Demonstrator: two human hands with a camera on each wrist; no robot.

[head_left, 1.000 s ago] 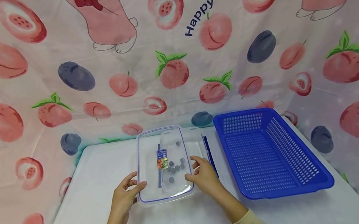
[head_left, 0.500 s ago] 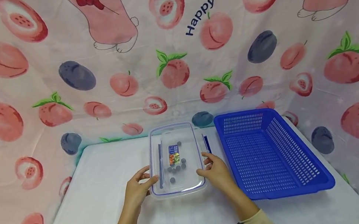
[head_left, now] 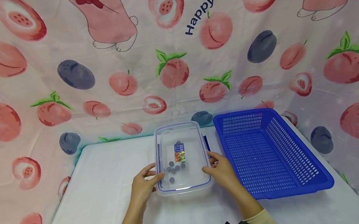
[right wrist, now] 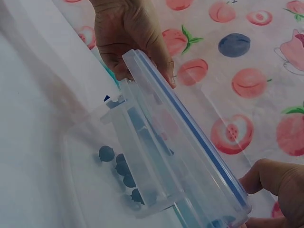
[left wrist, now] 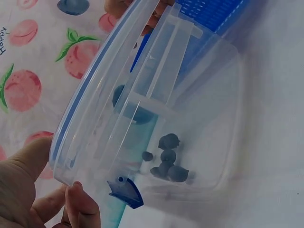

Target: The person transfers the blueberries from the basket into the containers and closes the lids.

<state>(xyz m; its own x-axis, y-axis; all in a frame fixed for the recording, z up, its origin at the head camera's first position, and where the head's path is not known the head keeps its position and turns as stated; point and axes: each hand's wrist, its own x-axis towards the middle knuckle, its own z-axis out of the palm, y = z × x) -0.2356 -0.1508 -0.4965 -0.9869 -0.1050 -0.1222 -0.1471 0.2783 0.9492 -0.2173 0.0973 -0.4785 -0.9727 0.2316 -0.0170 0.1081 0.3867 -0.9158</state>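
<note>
A clear plastic lid (head_left: 197,175) with a blue seal and a small colourful label (head_left: 179,152) is held flat between two hands. My left hand (head_left: 143,185) pinches its left edge, thumb on top and fingers beneath. On the opposite edge my right hand (head_left: 223,170) grips likewise. Just below the lid stands a clear food container (left wrist: 213,118), almost covered by it in the head view. Several blueberries (left wrist: 167,156) lie on the container's bottom, visible through the plastic. A blue side latch (left wrist: 126,192) hangs outward on the container; both wrist views show the lid close over the rim.
A blue plastic basket (head_left: 266,192) with perforated walls stands to the right of the container, beside my right forearm. White cloth covers the table (head_left: 93,204). A fruit-printed curtain (head_left: 178,101) hangs behind the table's back edge.
Both hands have carried the lid to the right, from partly left of the container to over it. The container, blueberries and basket have stayed in place.
</note>
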